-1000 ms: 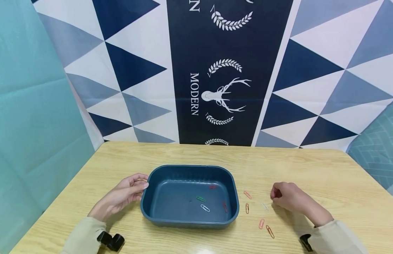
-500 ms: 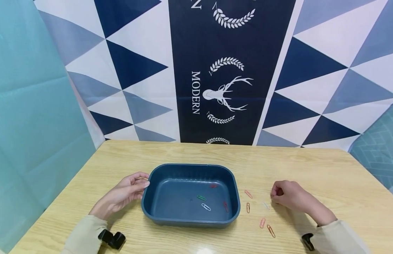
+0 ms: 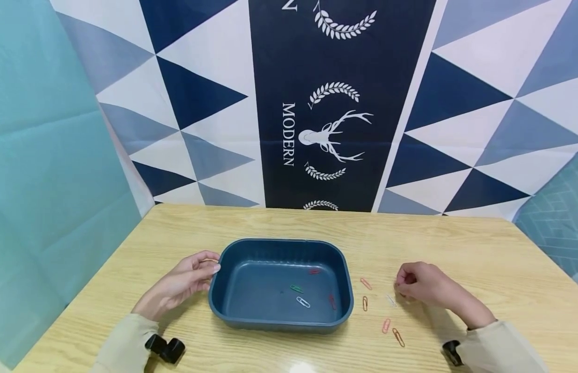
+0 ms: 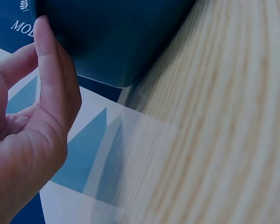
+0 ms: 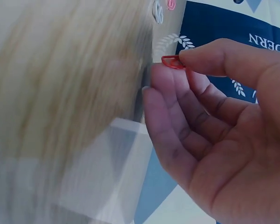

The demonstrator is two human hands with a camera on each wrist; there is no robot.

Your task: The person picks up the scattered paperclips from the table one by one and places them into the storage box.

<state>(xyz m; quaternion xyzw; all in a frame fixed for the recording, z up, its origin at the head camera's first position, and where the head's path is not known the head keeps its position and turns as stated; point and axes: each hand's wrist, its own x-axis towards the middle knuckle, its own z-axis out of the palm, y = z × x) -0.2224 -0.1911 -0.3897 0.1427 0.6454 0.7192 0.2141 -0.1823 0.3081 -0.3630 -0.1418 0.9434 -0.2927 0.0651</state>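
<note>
My left hand [image 3: 183,282] is at the left side of a dark blue plastic bin [image 3: 281,327]. Its thumb and fingertips touch the rim and outer wall, the fingers loosely extended. Inside the bin lie a green paper clip [image 3: 296,288], a white paper clip [image 3: 303,302] and two red ones [image 3: 332,301]. To the right, my right hand [image 3: 426,285] pinches a red paper clip [image 5: 173,62] between thumb and index finger, close over the table. The head view mostly hides this clip behind the fingers.
Several loose paper clips lie between bin and right hand: a white one [image 3: 391,300], pink ones [image 3: 385,325] and orange-brown ones [image 3: 398,337]. The wooden table [image 3: 251,352] ends at a patterned cloth backdrop [image 3: 219,150]. A teal cloth [image 3: 51,181] hangs at the left.
My right hand has shifted slightly left and rises a little from the table, still pinching. My left hand stays at the bin. The head view has tilted slightly.
</note>
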